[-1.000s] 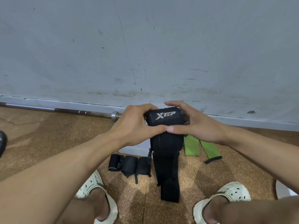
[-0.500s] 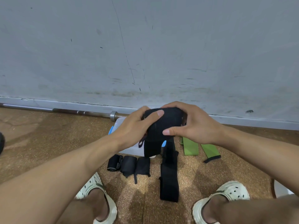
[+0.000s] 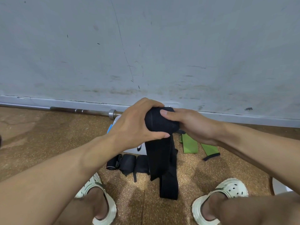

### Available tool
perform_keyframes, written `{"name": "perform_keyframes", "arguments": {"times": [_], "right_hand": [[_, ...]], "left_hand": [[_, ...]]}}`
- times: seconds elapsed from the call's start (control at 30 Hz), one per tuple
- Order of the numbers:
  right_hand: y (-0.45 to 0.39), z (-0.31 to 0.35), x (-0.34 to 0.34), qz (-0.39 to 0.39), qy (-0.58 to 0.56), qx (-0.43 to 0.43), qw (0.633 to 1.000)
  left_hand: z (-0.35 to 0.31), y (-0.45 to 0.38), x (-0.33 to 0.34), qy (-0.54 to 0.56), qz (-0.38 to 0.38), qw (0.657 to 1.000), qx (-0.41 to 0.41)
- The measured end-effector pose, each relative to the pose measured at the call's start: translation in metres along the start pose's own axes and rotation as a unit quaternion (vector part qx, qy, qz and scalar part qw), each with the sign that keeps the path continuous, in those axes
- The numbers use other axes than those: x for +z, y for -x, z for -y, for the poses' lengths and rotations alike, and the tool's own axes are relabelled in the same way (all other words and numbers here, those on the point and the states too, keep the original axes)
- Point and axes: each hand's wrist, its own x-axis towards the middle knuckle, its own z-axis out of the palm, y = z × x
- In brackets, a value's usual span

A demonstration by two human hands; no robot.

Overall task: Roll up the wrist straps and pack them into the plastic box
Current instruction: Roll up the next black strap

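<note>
At frame centre, the left hand (image 3: 134, 125) and right hand (image 3: 193, 125) both grip the black wrist strap (image 3: 159, 122) roll — its tail hangs toward the floor (image 3: 48, 135).

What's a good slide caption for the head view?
Both hands roll a black wrist strap, its tail hanging toward the floor.
</note>
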Motion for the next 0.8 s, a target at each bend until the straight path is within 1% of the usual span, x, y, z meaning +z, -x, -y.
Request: {"name": "perform_keyframes", "arguments": {"times": [0.07, 0.13, 0.23, 0.3, 0.33, 0.43, 0.53, 0.7, 0.8], "right_hand": [[0.003, 0.003, -0.002, 0.022, 0.023, -0.016, 0.999], [0.005, 0.003, -0.004, 0.015, 0.073, -0.041, 0.996], [0.005, -0.004, -0.011, -0.051, 0.197, -0.080, 0.976], [0.005, -0.008, -0.013, -0.080, 0.268, -0.107, 0.954], [0.005, -0.008, -0.011, -0.087, 0.286, -0.120, 0.947], [0.005, -0.009, -0.005, -0.104, 0.286, -0.168, 0.937], [0.004, -0.008, -0.001, -0.108, 0.325, -0.213, 0.915], [0.001, -0.003, 0.003, -0.097, 0.384, -0.208, 0.894], [0.001, -0.005, 0.002, -0.113, 0.419, -0.223, 0.873]], "left_hand": [[-0.001, -0.002, -0.002, 0.024, -0.012, 0.999, -0.027], [-0.004, -0.005, -0.003, 0.080, -0.024, 0.993, -0.084], [-0.006, -0.009, -0.005, 0.185, -0.041, 0.962, -0.195], [-0.008, -0.009, -0.005, 0.256, -0.023, 0.937, -0.235], [-0.010, -0.009, -0.006, 0.281, -0.007, 0.927, -0.248], [-0.014, -0.009, -0.003, 0.329, 0.032, 0.905, -0.268], [-0.011, -0.011, -0.001, 0.369, 0.060, 0.880, -0.293], [-0.018, -0.008, 0.006, 0.495, 0.060, 0.803, -0.326], [-0.022, -0.006, 0.009, 0.528, 0.064, 0.777, -0.336]]}}
